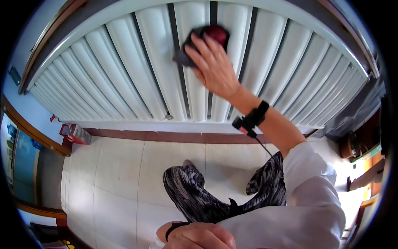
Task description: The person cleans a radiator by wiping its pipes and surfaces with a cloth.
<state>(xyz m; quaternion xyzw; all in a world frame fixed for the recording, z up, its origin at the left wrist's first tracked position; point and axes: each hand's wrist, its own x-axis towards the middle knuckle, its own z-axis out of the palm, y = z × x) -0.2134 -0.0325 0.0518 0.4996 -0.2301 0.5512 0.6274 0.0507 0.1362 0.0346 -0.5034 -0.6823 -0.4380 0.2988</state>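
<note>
A white radiator (155,54) with vertical columns spans the upper view. My right hand (213,68) presses a dark cloth (185,58) with a dark red part against its upper middle columns. The fingers lie spread over the cloth, slightly blurred, and a black device is strapped to that wrist. Near the bottom edge, close to my body, is my left hand (203,237), its fingers curled; whether it holds anything is hidden. A black band circles the left wrist.
Pale floor tiles (118,166) lie below the radiator. A red and grey box (76,134) stands at its lower left, near a doorway. At the right are a dark pot (349,145) and part of another person's leg (367,176).
</note>
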